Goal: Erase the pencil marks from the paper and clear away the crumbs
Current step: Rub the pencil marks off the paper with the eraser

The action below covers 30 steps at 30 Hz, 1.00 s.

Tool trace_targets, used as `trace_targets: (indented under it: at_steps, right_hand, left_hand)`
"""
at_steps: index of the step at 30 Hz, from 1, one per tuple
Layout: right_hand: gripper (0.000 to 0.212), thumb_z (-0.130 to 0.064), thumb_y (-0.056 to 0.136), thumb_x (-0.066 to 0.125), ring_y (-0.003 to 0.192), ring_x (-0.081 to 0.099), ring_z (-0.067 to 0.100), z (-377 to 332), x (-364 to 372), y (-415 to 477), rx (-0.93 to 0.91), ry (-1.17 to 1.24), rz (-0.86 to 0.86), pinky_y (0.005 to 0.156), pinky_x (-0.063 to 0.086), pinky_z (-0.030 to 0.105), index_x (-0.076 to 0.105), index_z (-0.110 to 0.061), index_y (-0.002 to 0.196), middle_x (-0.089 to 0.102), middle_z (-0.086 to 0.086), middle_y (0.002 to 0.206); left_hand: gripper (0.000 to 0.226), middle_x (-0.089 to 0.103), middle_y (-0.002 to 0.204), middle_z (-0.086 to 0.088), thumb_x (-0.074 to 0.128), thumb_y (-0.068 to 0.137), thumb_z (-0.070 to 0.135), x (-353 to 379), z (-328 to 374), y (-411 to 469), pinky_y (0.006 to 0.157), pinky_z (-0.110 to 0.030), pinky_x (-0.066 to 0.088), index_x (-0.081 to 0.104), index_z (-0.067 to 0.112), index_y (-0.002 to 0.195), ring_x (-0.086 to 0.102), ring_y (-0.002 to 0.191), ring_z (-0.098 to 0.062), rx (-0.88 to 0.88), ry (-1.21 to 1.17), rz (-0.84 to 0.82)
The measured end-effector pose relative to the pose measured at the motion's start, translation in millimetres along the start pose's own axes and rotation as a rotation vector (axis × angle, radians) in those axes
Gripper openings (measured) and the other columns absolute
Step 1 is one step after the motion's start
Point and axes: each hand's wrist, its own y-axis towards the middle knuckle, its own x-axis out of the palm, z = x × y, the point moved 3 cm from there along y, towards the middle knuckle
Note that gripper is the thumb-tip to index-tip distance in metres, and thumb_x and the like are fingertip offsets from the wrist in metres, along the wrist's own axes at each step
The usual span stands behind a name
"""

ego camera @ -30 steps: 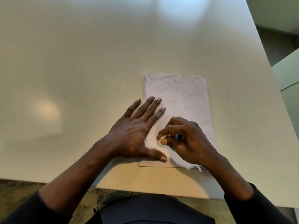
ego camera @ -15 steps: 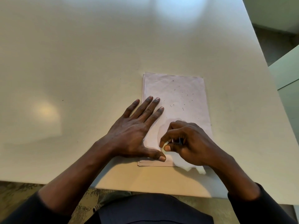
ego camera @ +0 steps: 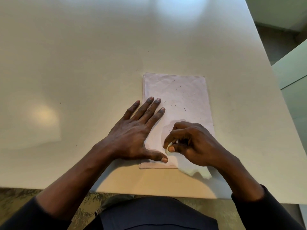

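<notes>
A pale sheet of paper [ego camera: 176,90] lies on a small stack near the table's front edge. Several dark eraser crumbs [ego camera: 184,109] are scattered over its upper half. My left hand [ego camera: 137,131] lies flat with fingers spread on the paper's left edge, thumb pressing near the bottom. My right hand [ego camera: 191,143] is pinched on a small white eraser [ego camera: 168,147], its tip touching the paper just above my left thumb. A crumpled white tissue [ego camera: 196,171] sticks out from under my right hand at the paper's bottom right corner.
The white table [ego camera: 83,63] stretches wide to the left and far side. Its front edge [ego camera: 149,193] runs just behind my arms, and its right edge [ego camera: 272,90] slants toward a pale green surface [ego camera: 292,68].
My right hand with the eraser has slid back and forth over the lower paper, now slightly left and lower. My left hand has stayed flat in place.
</notes>
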Motion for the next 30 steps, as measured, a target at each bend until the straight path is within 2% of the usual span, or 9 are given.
trace_targets:
  at_steps: [3, 8, 13, 16, 19, 24, 27, 30]
  right_hand:
    - [0.012, -0.024, 0.095, 0.079, 0.087, 0.056, 0.011, 0.6, 2.4, -1.4, 0.005, 0.019, 0.055, 0.076, 0.052, 0.038, 0.081, -0.03, 0.106, 0.065, -0.007, 0.098]
    - [0.016, -0.022, 0.093, 0.081, 0.087, 0.055, 0.007, 8.6, 1.0, -11.9, 0.006, 0.012, -0.001, 0.076, 0.048, 0.033, 0.081, -0.033, 0.103, 0.062, -0.014, 0.092]
    - [0.016, -0.014, 0.09, 0.083, 0.084, 0.065, 0.015, 24.9, -6.9, -12.3, 0.112, 0.071, 0.284, 0.074, 0.056, 0.047, 0.082, -0.026, 0.101, 0.07, -0.008, 0.095]
    - [0.018, -0.011, 0.088, 0.085, 0.083, 0.065, 0.016, 27.9, -4.3, -16.2, 0.145, 0.109, 0.37, 0.072, 0.056, 0.044, 0.082, -0.024, 0.1, 0.07, -0.007, 0.093]
    - [0.018, -0.012, 0.088, 0.085, 0.085, 0.064, 0.014, 28.9, -2.1, -17.1, 0.158, 0.133, 0.364, 0.073, 0.056, 0.04, 0.082, -0.024, 0.102, 0.07, -0.007, 0.095]
    - [0.015, -0.015, 0.09, 0.084, 0.087, 0.063, 0.013, 26.4, -2.3, -17.8, 0.154, 0.129, 0.367, 0.074, 0.055, 0.037, 0.082, -0.023, 0.102, 0.069, -0.009, 0.095]
    - [0.013, -0.017, 0.091, 0.083, 0.087, 0.063, 0.016, 26.8, -2.3, -17.3, 0.14, 0.119, 0.352, 0.074, 0.056, 0.042, 0.081, -0.022, 0.104, 0.069, -0.006, 0.096]
    - [0.013, -0.019, 0.091, 0.083, 0.088, 0.063, 0.017, 25.7, -2.4, -16.9, 0.143, 0.128, 0.357, 0.075, 0.056, 0.046, 0.081, -0.021, 0.104, 0.069, -0.006, 0.096]
  left_hand:
    - [0.144, -0.044, 0.172, 0.001, 0.03, 0.07, 0.113, -0.3, 0.4, 0.0, 0.131, -0.046, -0.017, -0.025, 0.023, 0.169, -0.042, 0.159, -0.018, 0.004, -0.005, -0.01]
    - [0.145, -0.045, 0.171, 0.002, 0.032, 0.07, 0.112, -2.4, 0.4, -0.7, 0.131, -0.044, -0.018, -0.026, 0.024, 0.169, -0.043, 0.158, -0.018, 0.003, -0.007, -0.016]
    - [0.144, -0.044, 0.172, 0.003, 0.031, 0.07, 0.113, -4.3, 2.8, -1.9, 0.132, -0.046, -0.016, -0.024, 0.024, 0.169, -0.042, 0.158, -0.016, -0.001, -0.008, -0.015]
    - [0.144, -0.042, 0.173, 0.004, 0.032, 0.07, 0.113, -7.2, 3.6, -2.0, 0.135, -0.049, -0.012, -0.021, 0.024, 0.171, -0.04, 0.159, -0.016, -0.011, -0.018, -0.019]
    - [0.147, -0.038, 0.175, 0.001, 0.031, 0.068, 0.114, -9.9, 6.9, -1.3, 0.136, -0.051, -0.007, -0.014, 0.021, 0.173, -0.038, 0.16, -0.017, -0.032, -0.003, -0.034]
    - [0.153, -0.031, 0.177, -0.01, 0.024, 0.065, 0.116, -16.9, 17.5, 5.5, 0.135, -0.053, -0.007, -0.002, 0.011, 0.174, -0.035, 0.162, -0.023, -0.034, 0.057, -0.04]
    - [0.148, -0.028, 0.179, -0.009, 0.035, 0.072, 0.111, -17.7, 25.4, 12.9, 0.136, -0.055, -0.004, 0.002, 0.009, 0.173, -0.031, 0.164, -0.024, 0.062, 0.012, -0.008]
    - [0.145, -0.03, 0.178, -0.003, 0.047, 0.075, 0.106, -14.1, 25.7, 17.8, 0.136, -0.049, -0.008, -0.006, 0.013, 0.173, -0.032, 0.164, -0.02, 0.119, -0.062, -0.013]
